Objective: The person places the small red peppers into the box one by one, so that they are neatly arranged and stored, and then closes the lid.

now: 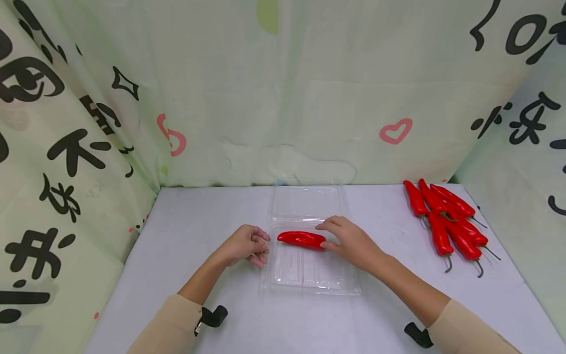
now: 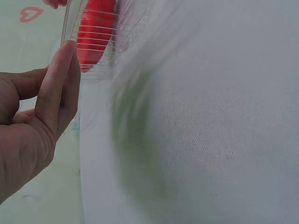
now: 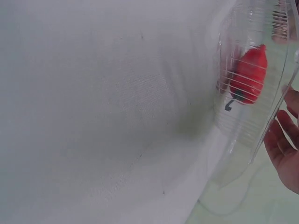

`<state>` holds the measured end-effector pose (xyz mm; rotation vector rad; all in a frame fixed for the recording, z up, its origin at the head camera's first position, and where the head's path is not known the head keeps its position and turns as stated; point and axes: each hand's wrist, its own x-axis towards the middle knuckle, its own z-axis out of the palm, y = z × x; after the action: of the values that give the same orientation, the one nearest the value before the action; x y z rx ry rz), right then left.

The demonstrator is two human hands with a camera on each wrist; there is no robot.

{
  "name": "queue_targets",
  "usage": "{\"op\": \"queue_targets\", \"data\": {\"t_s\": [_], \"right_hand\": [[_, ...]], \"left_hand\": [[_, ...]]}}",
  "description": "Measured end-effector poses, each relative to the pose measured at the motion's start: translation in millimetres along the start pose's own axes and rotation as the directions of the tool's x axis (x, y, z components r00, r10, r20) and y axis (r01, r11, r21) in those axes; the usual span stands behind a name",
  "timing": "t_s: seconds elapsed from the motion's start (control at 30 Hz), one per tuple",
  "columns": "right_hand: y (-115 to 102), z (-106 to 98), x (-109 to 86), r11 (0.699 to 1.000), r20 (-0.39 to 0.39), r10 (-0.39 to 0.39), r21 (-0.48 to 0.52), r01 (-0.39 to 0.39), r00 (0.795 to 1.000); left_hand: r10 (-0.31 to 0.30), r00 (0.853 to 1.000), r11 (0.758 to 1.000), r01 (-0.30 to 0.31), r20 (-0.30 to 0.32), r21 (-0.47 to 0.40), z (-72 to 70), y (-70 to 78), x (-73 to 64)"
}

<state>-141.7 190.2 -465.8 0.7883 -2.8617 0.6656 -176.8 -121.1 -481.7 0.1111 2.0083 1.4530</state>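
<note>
Your R hand (image 1: 353, 242) is loosely spread, thumb by the stem end of the smooth, glossy red pepper (image 1: 299, 239) in the ribbed clear plastic box (image 1: 309, 269), long axis L–R, tip L, w/ your L hand (image 1: 247, 246) bent at the rim (can't tell if pinching) & white tabletop (image 1: 208, 211) room both sides.

Red peppers (image 1: 301, 239), white tabletop (image 1: 380, 314); black-lettered pale-green curtain (image 1: 287, 98)
</note>
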Motion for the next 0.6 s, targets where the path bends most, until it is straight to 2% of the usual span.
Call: {"op": "queue_targets", "data": {"t_s": [0.27, 0.6], "right_hand": [[11, -16, -11.3, 0.999, -0.08, 0.016, 0.053, -0.012, 0.997], [32, -36, -31.9, 0.999, -0.196, 0.032, 0.036, -0.025, 0.98]], "left_hand": [[0.016, 1.0, 1.0, -0.016, 0.019, -0.016, -1.4, -1.5, 0.9], [0.029, 0.999, 0.999, -0.028, 0.031, -0.026, -1.3, -2.8, 2.1]]}}
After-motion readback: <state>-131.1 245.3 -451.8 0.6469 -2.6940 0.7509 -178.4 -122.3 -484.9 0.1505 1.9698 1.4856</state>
